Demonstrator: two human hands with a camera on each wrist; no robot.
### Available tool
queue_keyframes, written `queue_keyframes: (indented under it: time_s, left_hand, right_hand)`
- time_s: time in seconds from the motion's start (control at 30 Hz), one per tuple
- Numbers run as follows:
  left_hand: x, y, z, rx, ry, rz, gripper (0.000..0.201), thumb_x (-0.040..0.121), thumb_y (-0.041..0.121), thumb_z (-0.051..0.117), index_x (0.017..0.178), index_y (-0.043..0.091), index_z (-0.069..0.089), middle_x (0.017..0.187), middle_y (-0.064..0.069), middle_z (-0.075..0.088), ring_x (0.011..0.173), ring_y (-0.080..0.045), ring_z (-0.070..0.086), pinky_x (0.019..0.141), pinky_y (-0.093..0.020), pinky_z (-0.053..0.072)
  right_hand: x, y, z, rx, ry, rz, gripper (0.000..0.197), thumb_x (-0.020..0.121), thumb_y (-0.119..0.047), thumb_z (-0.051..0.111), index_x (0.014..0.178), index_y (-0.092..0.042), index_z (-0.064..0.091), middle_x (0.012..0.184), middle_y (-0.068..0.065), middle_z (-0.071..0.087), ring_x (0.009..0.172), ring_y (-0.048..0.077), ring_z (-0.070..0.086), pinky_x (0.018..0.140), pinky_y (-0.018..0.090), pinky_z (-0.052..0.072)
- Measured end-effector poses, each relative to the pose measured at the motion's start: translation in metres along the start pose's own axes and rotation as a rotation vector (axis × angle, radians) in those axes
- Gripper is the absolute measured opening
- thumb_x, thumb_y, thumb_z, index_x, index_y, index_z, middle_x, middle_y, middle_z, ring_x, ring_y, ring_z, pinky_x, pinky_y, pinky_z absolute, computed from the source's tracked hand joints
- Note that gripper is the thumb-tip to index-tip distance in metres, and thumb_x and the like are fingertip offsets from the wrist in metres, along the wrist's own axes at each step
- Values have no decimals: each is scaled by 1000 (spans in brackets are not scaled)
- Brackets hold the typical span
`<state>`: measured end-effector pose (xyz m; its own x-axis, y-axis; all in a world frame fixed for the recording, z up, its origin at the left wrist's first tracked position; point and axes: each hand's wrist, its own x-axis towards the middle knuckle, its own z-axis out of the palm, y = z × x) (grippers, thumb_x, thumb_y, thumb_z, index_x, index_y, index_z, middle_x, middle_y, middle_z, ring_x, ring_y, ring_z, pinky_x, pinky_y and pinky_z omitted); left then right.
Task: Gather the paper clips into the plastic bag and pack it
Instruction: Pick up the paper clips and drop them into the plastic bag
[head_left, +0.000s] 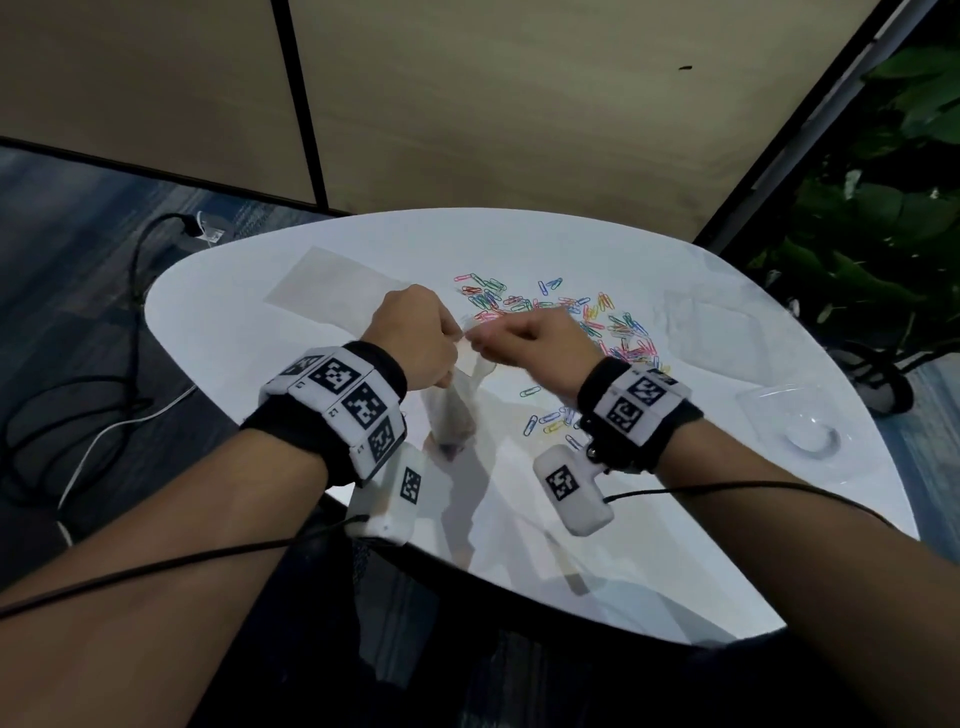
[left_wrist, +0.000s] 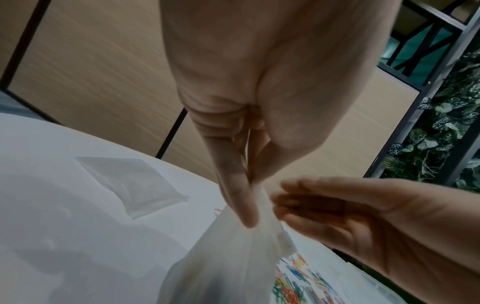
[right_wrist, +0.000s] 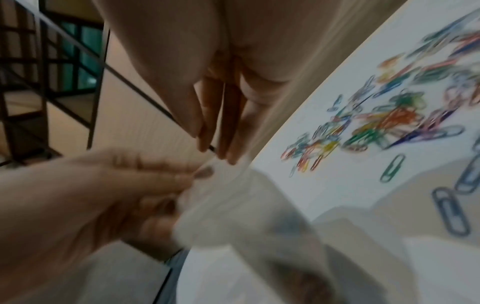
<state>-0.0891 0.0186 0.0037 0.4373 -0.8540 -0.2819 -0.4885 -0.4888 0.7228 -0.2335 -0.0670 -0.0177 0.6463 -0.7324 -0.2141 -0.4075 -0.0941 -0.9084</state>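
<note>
Thin, limp plastic bag (head_left: 457, 410) hangs above the worktop (head_left: 675, 519), left hand (head_left: 415, 338) pinching its mouth; right hand (head_left: 540, 343) touches there, fingers straight. Clips (head_left: 587, 317) lie at twelve o'clock. Probably slippery; grip the rim.

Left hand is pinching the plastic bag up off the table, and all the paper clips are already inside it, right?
Not all. The left hand does pinch the plastic bag up off the table, but most paper clips lie scattered on the table, as the head view shows.
</note>
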Motion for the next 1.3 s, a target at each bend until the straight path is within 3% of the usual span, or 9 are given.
queue_keyframes:
  time_s: [0.07,0.17,0.3,0.57,0.7,0.97,1.1,1.2,1.3]
  left_hand:
    - [1,-1,-2,33,32,-11,25,89,0,52,101,7,73,73,-10,74,64,-25,75,79,-37,63]
    - [0,-2,-7,64,38,-13,25,89,1,52,101,6,73,76,-13,75,70,-26,76,81,-38,62]
    - [-1,-3,-8,89,30,-17,24,90,1,52,102,6,72,78,-13,74,69,-26,76,80,-38,62]
    - [-4,-4,-13,115,13,-23,27,88,0,51,103,8,71,78,-13,74,69,-26,76,79,-38,63]
    - [-3,-4,-13,128,-1,-26,26,89,1,51,104,10,71,78,-9,72,67,-23,76,77,-37,63]
    - [0,-1,-9,119,-16,-25,28,89,2,50,106,8,71,76,-9,73,66,-23,76,79,-38,63]
    - [0,2,-5,121,-27,-17,27,89,2,51,106,8,72,78,-10,73,67,-24,76,79,-38,63]
    - [1,5,-2,122,-37,-14,28,89,2,51,106,8,72,79,-11,74,67,-24,76,78,-38,63]
    - [3,7,1,127,-41,-15,28,89,2,50,105,10,72,80,-10,75,66,-24,76,78,-38,63]
  right_hand:
    - [5,10,-17,215,94,40,19,92,-15,63,100,-2,74,96,15,73,87,23,70,84,36,59]
    - [7,42,-38,-445,121,53,30,97,-29,55,116,-10,70,113,13,71,103,24,67,96,34,52]
    - [-3,98,-25,-1008,-364,81,61,102,-39,36,154,-13,17,163,8,11,149,21,16,119,38,19]
    - [-47,158,-31,-1468,-391,-248,69,96,-61,9,153,-28,-11,161,1,-19,149,31,-9,119,58,4]
    - [-43,169,-66,-1477,-265,-70,67,91,-63,-7,151,-35,-17,160,-1,-24,149,37,-7,115,65,12]
    - [-23,170,-80,-1388,-178,-4,55,101,-21,33,153,-15,15,160,13,16,129,41,40,101,49,45]
    - [-18,159,-79,-1311,-33,-147,30,97,-15,45,121,-7,62,117,11,62,88,33,61,71,42,56]
    - [-13,147,-87,-1260,6,-64,21,92,-7,51,94,-6,72,98,10,66,84,30,64,75,36,54]
    - [-8,131,-101,-1020,225,156,19,89,-7,59,93,-9,78,96,10,73,90,29,67,85,32,55]
